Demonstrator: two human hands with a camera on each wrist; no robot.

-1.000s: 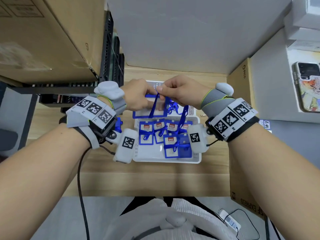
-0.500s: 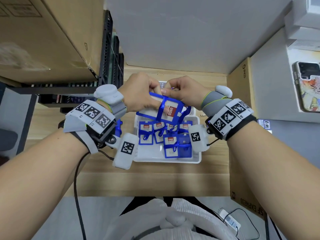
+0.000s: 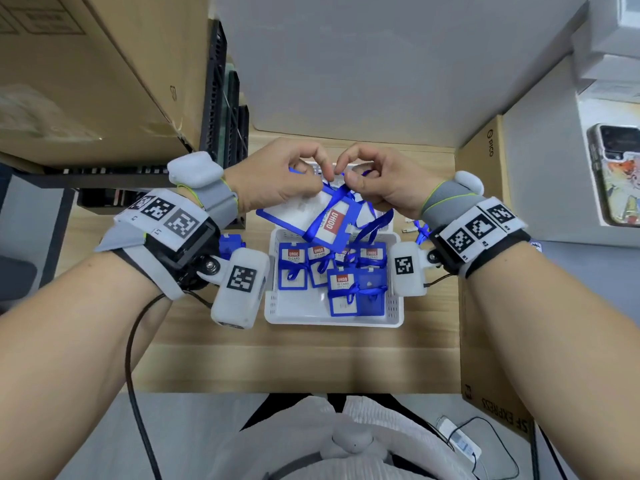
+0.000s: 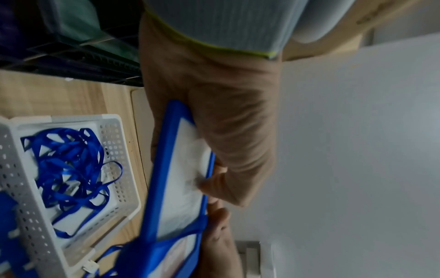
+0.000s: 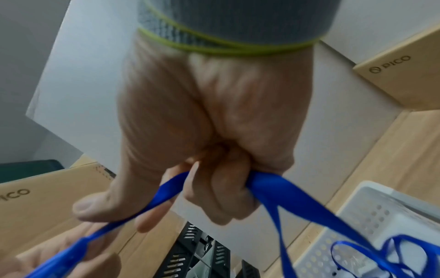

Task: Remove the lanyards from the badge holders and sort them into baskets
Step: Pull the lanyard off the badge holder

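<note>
My left hand [image 3: 294, 174] grips a blue badge holder [image 3: 311, 216] above the baskets; the left wrist view shows the holder [image 4: 176, 178] pressed between thumb and fingers. My right hand [image 3: 367, 178] pinches the blue lanyard [image 3: 334, 202] at the holder's top, and its strap [image 5: 273, 191] runs through the curled fingers. Below, a white basket [image 3: 332, 322] holds several blue badge holders [image 3: 341, 282] with lanyards on them. A farther white basket [image 4: 123, 169] holds loose blue lanyards [image 4: 69, 169]; in the head view the hands mostly hide it.
A large cardboard box [image 3: 86, 81] and black crates [image 3: 225, 116] stand at the back left. Another cardboard box [image 3: 485, 271] borders the wooden table [image 3: 311, 358] on the right. A phone [image 3: 616, 174] lies on the white shelf beyond it. A white panel [image 3: 363, 64] closes the back.
The badge holder has turned from flat to tilted, so its red label shows. Both hands have closed in on its top, with the lanyard between them.
</note>
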